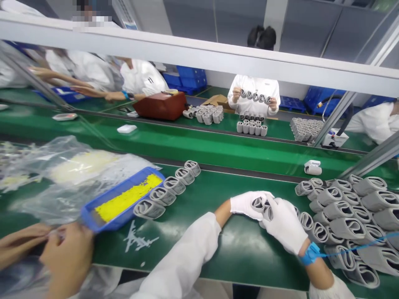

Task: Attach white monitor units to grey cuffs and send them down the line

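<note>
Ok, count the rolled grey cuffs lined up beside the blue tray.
5, in one slanting row right of the blue tray: nearest cuff, second cuff, third cuff, fourth cuff and farthest cuff; none looks hidden.

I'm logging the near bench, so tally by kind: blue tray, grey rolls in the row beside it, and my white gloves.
Blue tray: 1
Grey rolls in that row: 5
White gloves: 2
Total: 8

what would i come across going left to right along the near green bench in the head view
another person's bare hands → blue tray of yellow pieces → slanted row of five gray rolls → left gloved hand → right gloved hand → big pile of gray rolls
</note>
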`<state>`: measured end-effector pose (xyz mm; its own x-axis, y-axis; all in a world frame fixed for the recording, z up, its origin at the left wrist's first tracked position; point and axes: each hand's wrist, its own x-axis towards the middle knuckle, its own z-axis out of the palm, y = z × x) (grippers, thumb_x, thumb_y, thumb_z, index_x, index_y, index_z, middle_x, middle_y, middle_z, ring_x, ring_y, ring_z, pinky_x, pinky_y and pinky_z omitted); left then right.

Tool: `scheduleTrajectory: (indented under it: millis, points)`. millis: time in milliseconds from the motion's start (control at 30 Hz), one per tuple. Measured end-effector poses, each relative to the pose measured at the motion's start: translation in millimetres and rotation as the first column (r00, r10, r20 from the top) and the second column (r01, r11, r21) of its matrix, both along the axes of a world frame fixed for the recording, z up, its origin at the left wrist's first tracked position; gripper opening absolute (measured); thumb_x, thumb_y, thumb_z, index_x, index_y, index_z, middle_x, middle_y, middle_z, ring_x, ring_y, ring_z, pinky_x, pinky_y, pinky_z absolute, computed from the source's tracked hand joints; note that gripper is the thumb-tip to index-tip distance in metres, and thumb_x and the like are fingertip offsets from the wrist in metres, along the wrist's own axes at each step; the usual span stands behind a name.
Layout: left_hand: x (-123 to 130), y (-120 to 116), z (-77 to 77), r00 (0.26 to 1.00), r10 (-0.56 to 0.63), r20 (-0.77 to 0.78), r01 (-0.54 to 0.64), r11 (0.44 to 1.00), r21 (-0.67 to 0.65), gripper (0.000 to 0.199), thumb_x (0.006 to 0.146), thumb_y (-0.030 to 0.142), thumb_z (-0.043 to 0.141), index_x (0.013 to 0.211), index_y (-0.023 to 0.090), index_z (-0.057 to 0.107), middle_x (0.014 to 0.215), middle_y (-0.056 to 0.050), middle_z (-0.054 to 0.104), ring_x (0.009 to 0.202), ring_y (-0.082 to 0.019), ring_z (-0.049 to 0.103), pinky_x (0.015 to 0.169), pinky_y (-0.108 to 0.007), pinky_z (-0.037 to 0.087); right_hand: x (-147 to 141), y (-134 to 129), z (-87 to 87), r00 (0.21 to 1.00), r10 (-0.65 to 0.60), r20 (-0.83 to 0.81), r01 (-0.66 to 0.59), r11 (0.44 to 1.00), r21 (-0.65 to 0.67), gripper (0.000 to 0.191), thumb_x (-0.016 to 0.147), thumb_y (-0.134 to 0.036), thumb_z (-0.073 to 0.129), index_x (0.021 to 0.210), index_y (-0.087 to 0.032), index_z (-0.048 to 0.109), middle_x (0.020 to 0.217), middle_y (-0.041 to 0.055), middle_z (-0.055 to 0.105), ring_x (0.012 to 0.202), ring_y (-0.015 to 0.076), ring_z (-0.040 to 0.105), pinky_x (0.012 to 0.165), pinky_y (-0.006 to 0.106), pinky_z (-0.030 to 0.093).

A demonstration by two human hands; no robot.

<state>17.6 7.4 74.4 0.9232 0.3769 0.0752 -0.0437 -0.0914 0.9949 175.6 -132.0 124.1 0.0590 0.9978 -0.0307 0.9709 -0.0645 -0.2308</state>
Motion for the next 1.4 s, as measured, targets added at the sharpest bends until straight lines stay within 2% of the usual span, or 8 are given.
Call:
scheduleTrajectory:
  millis: [100, 333, 533, 733, 867, 1100, 1200, 1400]
  points:
    - [0.1, 5.4, -1.1, 0.995, -0.104, -0.008, 0.102, 0.987, -0.123, 0.085, 0.068, 0.043, 0.096, 0.141, 0.014, 0.064, 0.145, -0.016, 0.068, 0.132, -0.041, 0.066, 0.108, -0.049, 0.057, 0.7, 1.9, -2.0, 1.0, 0.011, -0.018, -0.011, 1.0, 0.024, 0.07, 0.087, -0.04, 0.07, 0.154, -0.022, 0.055, 0.113, 0.013, 0.076, 0.103, 0.0323, 0.069, 0.091, 0.039, 0.046]
    - [0.3, 24.0, -23.2, 0.991, -0.095, 0.093, 0.109, 0.982, -0.153, 0.062, 0.056, 0.039, 0.104, 0.096, 0.019, 0.061, 0.15, -0.014, 0.064, 0.134, -0.035, 0.065, 0.111, -0.047, 0.055, 6.2, 2.5, -12.1, 0.996, 0.091, -0.019, -0.09, 0.995, 0.049, 0.04, 0.096, -0.036, 0.07, 0.135, -0.026, 0.069, 0.101, 0.0061, 0.076, 0.095, 0.0268, 0.072, 0.089, 0.04, 0.054]
    - [20.4, 38.0, -40.2, 0.976, 0.071, 0.206, -0.045, 0.991, -0.129, 0.062, 0.071, 0.043, 0.098, 0.115, 0.017, 0.063, 0.152, -0.024, 0.059, 0.137, -0.037, 0.064, 0.114, -0.052, 0.051, 17.8, 0.6, -27.4, 0.982, 0.185, -0.034, -0.183, 0.982, 0.051, 0.037, 0.104, -0.042, 0.068, 0.135, -0.021, 0.066, 0.139, 0.0107, 0.066, 0.116, 0.0251, 0.069, 0.099, 0.047, 0.061]
    - [95.0, 45.4, -36.5, 0.954, 0.284, 0.093, -0.295, 0.942, 0.158, 0.072, 0.064, 0.031, 0.1, 0.128, 0.021, 0.071, 0.159, -0.017, 0.056, 0.145, -0.037, 0.057, 0.123, -0.049, 0.044, 22.3, 2.6, -37.4, 0.969, 0.233, -0.086, -0.223, 0.968, 0.115, 0.036, 0.104, -0.04, 0.068, 0.136, -0.022, 0.066, 0.14, 0.0108, 0.066, 0.117, 0.0252, 0.069, 0.099, 0.047, 0.061]
    - [122.4, 48.8, -44.9, 0.958, 0.253, 0.136, -0.279, 0.931, 0.236, 0.081, 0.054, 0.036, 0.104, 0.129, 0.022, 0.077, 0.164, -0.017, 0.051, 0.153, -0.041, 0.047, 0.13, -0.05, 0.034, 29.2, -1.2, -38.5, 0.974, 0.202, -0.105, -0.183, 0.969, 0.165, 0.039, 0.104, -0.041, 0.068, 0.137, -0.021, 0.065, 0.142, 0.0114, 0.065, 0.12, 0.0263, 0.068, 0.101, 0.05, 0.06]
    - [112.7, 50.4, -53.0, 0.957, 0.151, 0.246, -0.221, 0.932, 0.288, 0.091, 0.075, 0.073, 0.085, 0.149, 0.024, 0.067, 0.174, -0.014, 0.037, 0.157, -0.04, 0.041, 0.132, -0.049, 0.03, 70.9, -34.0, -32.1, 0.991, 0.053, -0.119, -0.023, 0.97, 0.243, 0.08, 0.085, -0.042, 0.074, 0.161, -0.038, 0.048, 0.158, 0.0072, 0.058, 0.148, 0.0422, 0.052, 0.116, 0.061, 0.052]
    - [105.4, 45.5, -45.7, 0.93, 0.217, 0.297, -0.322, 0.871, 0.372, 0.093, 0.086, 0.086, 0.062, 0.153, 0.022, 0.063, 0.173, -0.016, 0.037, 0.159, -0.04, 0.038, 0.134, -0.049, 0.026, 76.9, -44.1, -36.6, 0.994, 0.013, -0.109, 0.019, 0.958, 0.287, 0.094, 0.073, -0.043, 0.077, 0.162, -0.046, 0.045, 0.156, 0.008, 0.06, 0.15, 0.0457, 0.05, 0.112, 0.063, 0.052]
    - [67.5, 12.4, -36.6, 0.706, 0.554, 0.442, -0.706, 0.601, 0.374, 0.087, 0.095, 0.085, 0.046, 0.144, 0.017, 0.065, 0.158, -0.02, 0.053, 0.152, -0.035, 0.045, 0.133, -0.049, 0.028, 57.1, -46.7, -47.6, 0.995, 0.04, -0.09, 0.005, 0.891, 0.454, 0.096, 0.058, -0.045, 0.079, 0.15, -0.059, 0.054, 0.151, 0.01, 0.064, 0.157, 0.044, 0.039, 0.107, 0.067, 0.046]
